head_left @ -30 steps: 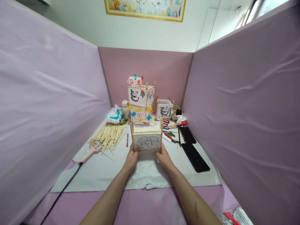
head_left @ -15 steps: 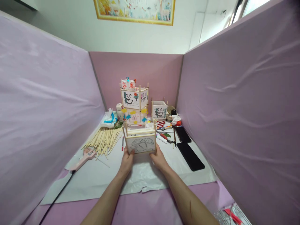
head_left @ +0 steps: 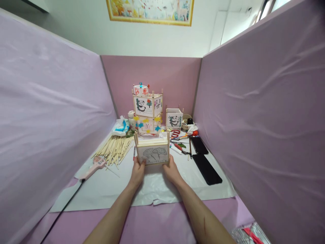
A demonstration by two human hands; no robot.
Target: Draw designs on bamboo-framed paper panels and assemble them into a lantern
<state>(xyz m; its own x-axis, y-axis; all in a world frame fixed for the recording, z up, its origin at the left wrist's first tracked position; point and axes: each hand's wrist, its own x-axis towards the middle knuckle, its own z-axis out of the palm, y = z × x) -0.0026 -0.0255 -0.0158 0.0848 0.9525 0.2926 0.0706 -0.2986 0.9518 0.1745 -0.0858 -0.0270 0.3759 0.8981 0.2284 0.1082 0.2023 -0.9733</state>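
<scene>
Between my two hands is a box-shaped paper lantern frame made of thin wooden sticks, with a mushroom drawing on the panel facing me. My left hand grips its lower left corner, thumb on the front panel. At the lower right corner my right hand is closed on the frame; its far fingers are hidden. Behind it stands a stacked lantern with panda, star and red character decorations. A smaller panda lantern stands to its right.
Left lie a pile of wooden sticks and a pink glue gun with a black cord. On the right are two black phones, red-handled pliers, red scissors and pens. A tissue pack sits at the back left; purple-covered partitions enclose the table.
The view has shifted slightly, so the background sits a little farther right. Both hands keep their hold on the lantern frame, which has tilted slightly.
</scene>
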